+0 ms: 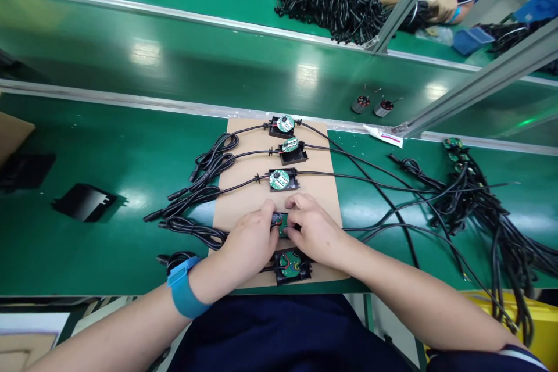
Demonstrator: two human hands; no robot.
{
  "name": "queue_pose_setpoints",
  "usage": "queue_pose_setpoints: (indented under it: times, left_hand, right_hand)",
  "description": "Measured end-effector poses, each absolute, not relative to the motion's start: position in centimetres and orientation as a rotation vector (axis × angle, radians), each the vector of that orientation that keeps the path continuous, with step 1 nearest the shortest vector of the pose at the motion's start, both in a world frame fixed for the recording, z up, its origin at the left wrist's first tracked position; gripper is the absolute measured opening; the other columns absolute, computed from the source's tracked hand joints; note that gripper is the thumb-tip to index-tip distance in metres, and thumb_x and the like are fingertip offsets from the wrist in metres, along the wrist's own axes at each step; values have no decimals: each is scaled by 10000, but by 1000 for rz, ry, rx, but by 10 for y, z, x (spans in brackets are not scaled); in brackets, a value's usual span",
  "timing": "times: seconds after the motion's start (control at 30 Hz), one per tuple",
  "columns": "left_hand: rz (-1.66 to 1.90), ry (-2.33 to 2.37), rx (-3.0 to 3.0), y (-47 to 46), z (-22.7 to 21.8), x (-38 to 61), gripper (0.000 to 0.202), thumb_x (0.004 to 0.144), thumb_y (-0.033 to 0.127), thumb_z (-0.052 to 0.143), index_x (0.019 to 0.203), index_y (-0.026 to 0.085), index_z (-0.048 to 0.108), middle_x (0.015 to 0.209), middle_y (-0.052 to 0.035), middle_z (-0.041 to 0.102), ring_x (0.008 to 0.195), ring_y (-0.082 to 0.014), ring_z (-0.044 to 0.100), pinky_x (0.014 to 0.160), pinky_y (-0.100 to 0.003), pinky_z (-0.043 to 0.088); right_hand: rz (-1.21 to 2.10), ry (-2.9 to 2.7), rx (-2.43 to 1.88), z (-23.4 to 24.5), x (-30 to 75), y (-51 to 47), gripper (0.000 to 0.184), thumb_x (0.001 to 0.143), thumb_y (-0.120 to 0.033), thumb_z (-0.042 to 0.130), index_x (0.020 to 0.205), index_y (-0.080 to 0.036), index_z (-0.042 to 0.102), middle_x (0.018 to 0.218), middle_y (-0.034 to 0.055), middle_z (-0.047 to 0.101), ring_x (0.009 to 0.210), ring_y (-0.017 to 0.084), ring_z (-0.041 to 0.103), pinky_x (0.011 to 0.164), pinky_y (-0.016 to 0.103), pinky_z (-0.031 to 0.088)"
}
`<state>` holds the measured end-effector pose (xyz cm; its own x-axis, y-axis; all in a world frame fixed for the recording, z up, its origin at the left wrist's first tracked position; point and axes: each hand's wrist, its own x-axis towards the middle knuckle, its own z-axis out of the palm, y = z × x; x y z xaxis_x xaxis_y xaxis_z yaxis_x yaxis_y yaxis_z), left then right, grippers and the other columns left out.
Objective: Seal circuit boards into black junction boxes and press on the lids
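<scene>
Both hands meet over a small black plastic housing with a green circuit board [282,225] in it, fourth down in a column. My left hand [250,241] is closed on its left side, thumb and fingers at the board's edge near a red wire. From the right, my right hand [316,229] has its fingers curled, pinching at the board's right edge; the fingertips partly hide the grip. Below lies another open housing [293,267] with a round board and red and yellow wires. Three more housings, the top one [281,126] farthest away, hold round boards, some tilted.
The housings lie on a cardboard sheet [238,186]. Coiled black cables [215,163] lie left, and a cable bundle [475,197] right. A black cover [85,202], a white tube [386,136] and motor-like cylinders [361,104] are around. Across the frame, a co-worker's hands [440,7] handle cables.
</scene>
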<state>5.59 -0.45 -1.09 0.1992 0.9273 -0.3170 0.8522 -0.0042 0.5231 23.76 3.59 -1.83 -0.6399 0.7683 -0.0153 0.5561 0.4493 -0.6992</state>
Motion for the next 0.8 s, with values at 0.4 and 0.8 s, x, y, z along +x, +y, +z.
queue_pose_setpoints:
  times: [0.4, 0.8]
  left_hand:
    - [107, 1667, 1886, 0, -7, 60, 217, 929, 183, 507, 1144, 155, 507, 903, -109, 711, 894, -295, 708, 749, -377, 515]
    - [208, 1418, 1896, 2, 11, 12, 133, 950, 207, 561, 884, 197, 676, 914, -47, 731, 898, -204, 676, 842, -323, 512]
  right_hand:
    - [853, -2508, -1006, -8, 254, 16, 168, 944, -200, 624, 1090, -148, 688, 1282, 175, 556, 1211, 298, 523, 1023, 502, 523]
    - [716, -2614, -932, -12, 260, 23, 195, 939, -320, 667, 986, -163, 773, 1140, 142, 607, 1098, 282, 519, 962, 470, 526]
